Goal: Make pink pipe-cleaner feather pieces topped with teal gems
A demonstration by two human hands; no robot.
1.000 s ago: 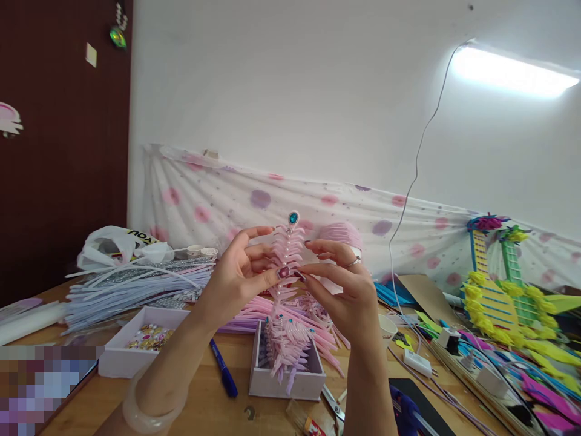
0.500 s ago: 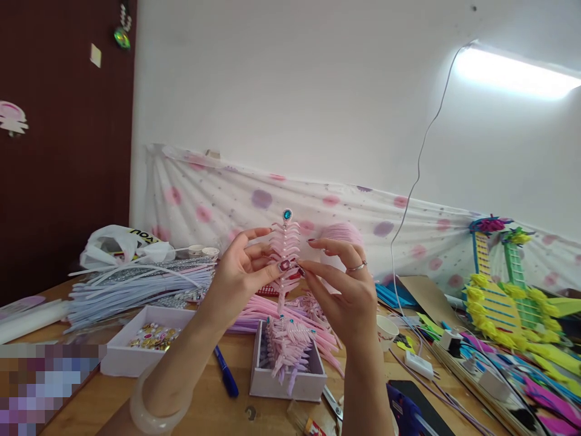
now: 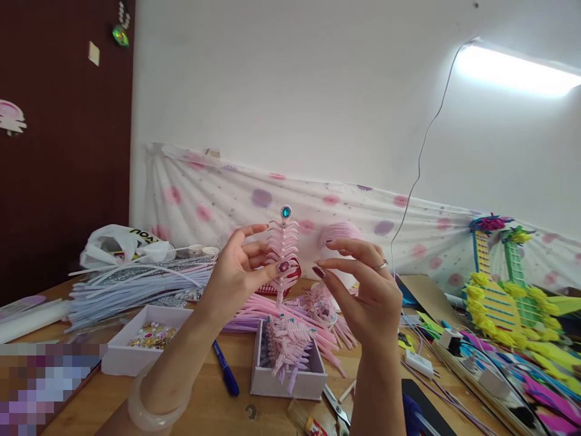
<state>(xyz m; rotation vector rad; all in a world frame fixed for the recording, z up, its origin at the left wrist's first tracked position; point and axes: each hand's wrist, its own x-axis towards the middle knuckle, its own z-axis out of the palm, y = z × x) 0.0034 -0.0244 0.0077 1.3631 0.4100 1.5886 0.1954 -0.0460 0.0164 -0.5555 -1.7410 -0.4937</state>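
Observation:
My left hand (image 3: 240, 263) is closed on a pink feather-shaped pipe-cleaner ornament (image 3: 284, 242), holding it upright between thumb and fingers. A row of small pearl beads runs down its middle, and a round blue gem tops it. My right hand (image 3: 365, 281) is off to the right, apart from the ornament, with thumb and forefinger pinched together. Whatever may be between those tips is too small to make out. Below the ornament, similar pink and purple pieces (image 3: 293, 345) lie piled in a white box (image 3: 288, 387).
On the left are a white box (image 3: 120, 363) of gems and bundled pipe cleaners (image 3: 140, 290). A blue marker (image 3: 226, 369), scissors (image 3: 336, 407) and a blue glue gun (image 3: 413, 415) lie in front. Cables and a white adapter (image 3: 418, 363) are on the right, near yellow and green instrument-shaped crafts (image 3: 494, 303).
My right hand has drawn away to the right from the ornament, its thumb and forefinger still pinched. My left hand has hardly moved and keeps hold of the ornament.

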